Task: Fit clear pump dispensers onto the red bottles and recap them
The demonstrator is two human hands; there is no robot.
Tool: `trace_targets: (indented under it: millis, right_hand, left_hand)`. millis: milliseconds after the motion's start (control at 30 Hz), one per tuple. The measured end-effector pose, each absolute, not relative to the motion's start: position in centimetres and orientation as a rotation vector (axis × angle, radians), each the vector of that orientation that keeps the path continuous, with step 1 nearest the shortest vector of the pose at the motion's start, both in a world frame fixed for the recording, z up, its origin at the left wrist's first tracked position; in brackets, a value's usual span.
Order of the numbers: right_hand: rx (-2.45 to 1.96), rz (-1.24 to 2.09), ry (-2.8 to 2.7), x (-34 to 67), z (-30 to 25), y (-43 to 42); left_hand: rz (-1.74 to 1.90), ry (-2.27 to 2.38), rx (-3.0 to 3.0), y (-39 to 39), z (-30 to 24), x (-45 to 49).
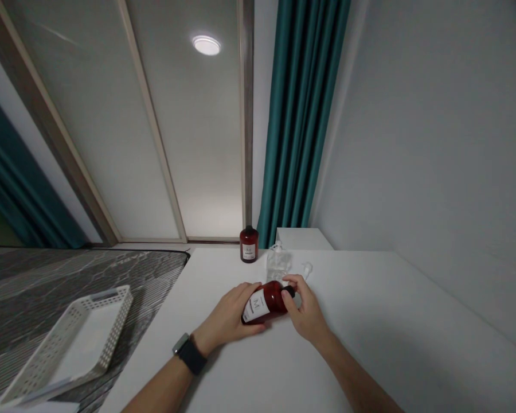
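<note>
On the white table (pixel 370 321), dark red plastic bottle (pixel 264 302) lying sideways, neck pointing right: left hand (pixel 227 318) gripping body, right hand (pixel 307 312) pinching black cap (pixel 289 291).

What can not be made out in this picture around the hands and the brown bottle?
Head view:
- cap of the brown bottle: mostly covered by the right hand; tightness unclear.
- Its label: print beyond the M too small.
- clear bottle: liquid level too faint.
- small white piece beside it: too small to identify.

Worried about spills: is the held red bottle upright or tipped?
Tipped: the dark red labelled bottle is nearly horizontal between left hand and right hand.
</note>
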State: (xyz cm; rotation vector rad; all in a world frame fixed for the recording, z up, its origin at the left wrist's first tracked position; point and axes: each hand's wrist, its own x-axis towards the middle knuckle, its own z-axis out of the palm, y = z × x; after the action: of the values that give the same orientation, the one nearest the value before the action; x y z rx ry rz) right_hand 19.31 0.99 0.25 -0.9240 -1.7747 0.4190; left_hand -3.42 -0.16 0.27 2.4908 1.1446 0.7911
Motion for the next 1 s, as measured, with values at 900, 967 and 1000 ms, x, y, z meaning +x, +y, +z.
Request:
trace_targets:
  millis: [900,967,1000]
  right_hand:
    - [-0.955,0.439,-1.763,19.54,0.3,0.96]
    - [-0.929,0.431,-1.775,19.56,0.26,0.95]
    - [-0.892,0.422,-1.782,19.59,0.28,0.94]
  left_hand:
    - [0.817,1.137,2.484,-0.21,0.37,-3.42]
    - [0.815,1.138,2.485,-0.2,0.32,-3.42]
    - [0.811,1.14,2.484,-0.18,0.3,-3.41]
